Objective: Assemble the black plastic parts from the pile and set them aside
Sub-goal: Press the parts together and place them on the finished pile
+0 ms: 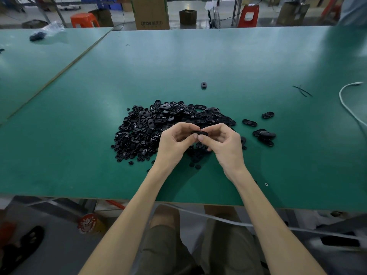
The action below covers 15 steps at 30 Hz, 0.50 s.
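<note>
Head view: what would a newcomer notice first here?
First, the heap of small black plastic parts in the middle of the green table. Over its near edge, the left hand and right hand pinch one black plastic piece between them. Farther back, a single black piece lies alone.

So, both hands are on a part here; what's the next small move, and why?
Probably squeeze the pieces together until they seat. The left hand and right hand both pinch one black part above the pile, so joining looks unfinished; whether it has clicked cannot be seen. Setting it by the lone part beyond the pile would come after.
</note>
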Tool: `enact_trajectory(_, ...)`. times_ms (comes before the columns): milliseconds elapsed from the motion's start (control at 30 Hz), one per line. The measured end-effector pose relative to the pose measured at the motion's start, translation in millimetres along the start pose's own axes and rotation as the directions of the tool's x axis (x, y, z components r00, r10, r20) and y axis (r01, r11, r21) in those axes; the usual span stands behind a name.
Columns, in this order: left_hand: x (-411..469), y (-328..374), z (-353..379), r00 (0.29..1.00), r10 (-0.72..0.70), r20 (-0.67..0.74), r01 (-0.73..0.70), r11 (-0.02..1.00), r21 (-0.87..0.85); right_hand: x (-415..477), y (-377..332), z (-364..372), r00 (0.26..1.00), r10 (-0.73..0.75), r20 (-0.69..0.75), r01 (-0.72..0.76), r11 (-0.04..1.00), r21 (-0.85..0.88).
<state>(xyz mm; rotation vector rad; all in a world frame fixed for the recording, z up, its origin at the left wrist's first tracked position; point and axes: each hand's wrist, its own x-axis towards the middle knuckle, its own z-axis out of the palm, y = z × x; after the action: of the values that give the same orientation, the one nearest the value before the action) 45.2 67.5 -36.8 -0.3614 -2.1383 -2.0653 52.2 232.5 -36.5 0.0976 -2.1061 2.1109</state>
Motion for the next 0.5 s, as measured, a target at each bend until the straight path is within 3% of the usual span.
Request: enact_trajectory(500, -2.1, 3.3, 2.4, 0.999, -0.014, -0.037, 0.016, 0.998, 0.055, 0.2, 0.0, -0.7, 1.0, 0.001, -0.001, -0.001, 0.996, 0.093)
